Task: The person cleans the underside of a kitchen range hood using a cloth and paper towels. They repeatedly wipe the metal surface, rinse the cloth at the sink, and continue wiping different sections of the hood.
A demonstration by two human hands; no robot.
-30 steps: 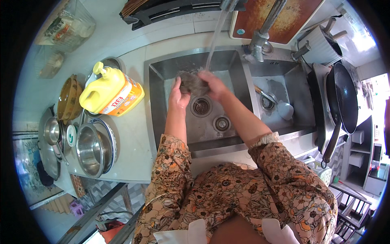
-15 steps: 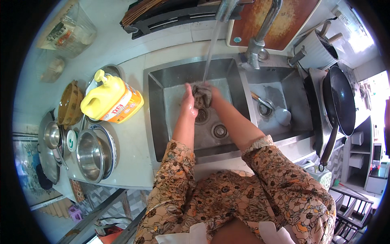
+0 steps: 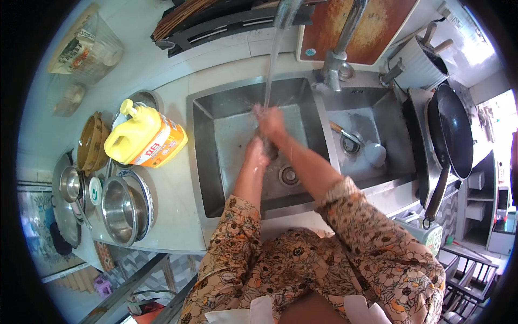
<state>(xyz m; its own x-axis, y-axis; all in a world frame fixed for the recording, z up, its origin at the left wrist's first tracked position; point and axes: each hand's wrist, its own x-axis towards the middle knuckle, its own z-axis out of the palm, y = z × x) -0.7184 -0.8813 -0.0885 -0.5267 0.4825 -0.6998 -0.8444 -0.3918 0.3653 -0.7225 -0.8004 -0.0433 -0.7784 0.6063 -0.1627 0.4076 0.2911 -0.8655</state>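
A wet grey-brown cloth [image 3: 272, 152] is bunched between my hands over the larger left basin [image 3: 222, 125] of the steel sink. My left hand [image 3: 256, 150] is closed on its lower part. My right hand [image 3: 273, 124], a little farther away, is closed over the upper part, which its fingers mostly hide. Water [image 3: 270, 75] pours from the faucet [image 3: 287, 13] onto my right fingers and splashes, blurring them. Below my hands, the drain [image 3: 289, 175] shows at the basin's bottom.
Left of the sink stand a yellow detergent jug [image 3: 147, 137] with a pump and steel bowls [image 3: 120, 210]. In the right basin lie a wooden-handled utensil [image 3: 343, 132] and a white bowl-like piece [image 3: 374, 154]. A black frying pan [image 3: 449, 129] rests farther right.
My right hand has closed over the cloth and come under the stream. My left hand, flat against the cloth before, has drawn slightly nearer and curled around it.
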